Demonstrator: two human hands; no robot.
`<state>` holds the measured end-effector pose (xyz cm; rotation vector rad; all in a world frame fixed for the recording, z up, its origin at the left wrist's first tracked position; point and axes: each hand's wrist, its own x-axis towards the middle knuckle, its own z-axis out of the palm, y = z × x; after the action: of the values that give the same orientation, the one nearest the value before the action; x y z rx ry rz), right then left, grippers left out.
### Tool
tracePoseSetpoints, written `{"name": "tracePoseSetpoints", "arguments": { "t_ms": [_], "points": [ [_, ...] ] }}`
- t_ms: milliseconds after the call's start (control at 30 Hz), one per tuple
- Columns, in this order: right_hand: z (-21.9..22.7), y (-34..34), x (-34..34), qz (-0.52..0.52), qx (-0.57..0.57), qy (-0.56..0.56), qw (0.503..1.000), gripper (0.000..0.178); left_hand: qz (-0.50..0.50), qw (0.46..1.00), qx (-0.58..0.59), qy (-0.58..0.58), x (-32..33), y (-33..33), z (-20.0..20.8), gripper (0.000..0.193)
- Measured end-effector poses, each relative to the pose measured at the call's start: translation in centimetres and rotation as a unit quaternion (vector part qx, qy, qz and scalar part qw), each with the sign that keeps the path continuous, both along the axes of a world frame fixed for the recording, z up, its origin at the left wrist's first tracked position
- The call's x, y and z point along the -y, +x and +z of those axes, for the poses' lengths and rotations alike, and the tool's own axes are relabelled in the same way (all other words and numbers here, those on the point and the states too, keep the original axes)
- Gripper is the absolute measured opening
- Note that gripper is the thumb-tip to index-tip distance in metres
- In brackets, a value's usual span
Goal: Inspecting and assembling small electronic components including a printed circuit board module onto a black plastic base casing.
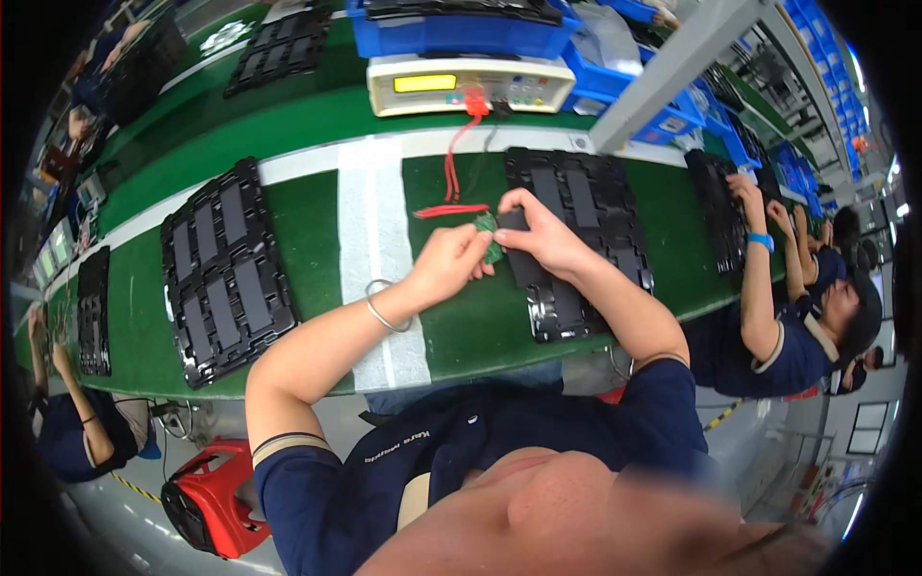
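Observation:
My left hand is closed on a small green circuit board, pinched between thumb and fingers. Against the board's right side, a dark flat rectangular block is gripped by my right hand, whose thumb reaches toward the board. Whether board and block are joined cannot be made out. Just beyond my fingers lie red probe leads on the green bench. Close by on the right is a black moulded tray holding similar dark blocks, partly covered by my right hand and forearm.
A cream test meter with a lit yellow display stands at the back, below a blue bin. Another black tray of blocks lies to the left. A grey metal post rises at the back right. Co-workers sit on both sides.

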<state>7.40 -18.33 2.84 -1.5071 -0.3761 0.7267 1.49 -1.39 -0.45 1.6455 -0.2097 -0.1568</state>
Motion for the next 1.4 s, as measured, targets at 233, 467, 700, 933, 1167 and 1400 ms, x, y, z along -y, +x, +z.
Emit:
{"name": "tracePoseSetpoints", "arguments": {
  "t_ms": [233, 467, 700, 933, 1167, 1400],
  "points": [
    [4.6, 3.5, 4.8, -0.020, 0.053, 0.154, 0.986, 0.025, 0.018, 0.999, 0.011, 0.045, 0.1, 0.1, 0.4, 0.033],
    [2.1, 10.0, 13.7, -0.241, 0.401, -0.210, 0.858, 0.016, -0.001, 0.999, 0.020, 0.042, 0.3, 0.1, -0.1, 0.033],
    [-1.4, 10.8, 15.4, -0.132, 0.530, -0.302, 0.781, 0.032, -0.008, 0.999, 0.023, 0.049, 0.4, 0.0, 0.2, 0.033],
    [0.7, 8.8, 16.9, -0.229, 0.447, -0.266, 0.823, 0.035, -0.019, 0.998, 0.031, 0.055, 0.2, 0.2, -0.1, 0.032],
    [-1.8, -2.2, 15.1, -0.242, 0.501, -0.465, 0.689, 0.031, -0.021, 0.997, 0.034, 0.060, 0.4, -0.3, 0.2, 0.031],
    [-2.1, -0.2, 14.0, -0.251, 0.510, -0.439, 0.696, 0.032, -0.026, 0.997, 0.041, 0.059, 0.5, -0.1, 0.0, 0.032]
  ]
}}
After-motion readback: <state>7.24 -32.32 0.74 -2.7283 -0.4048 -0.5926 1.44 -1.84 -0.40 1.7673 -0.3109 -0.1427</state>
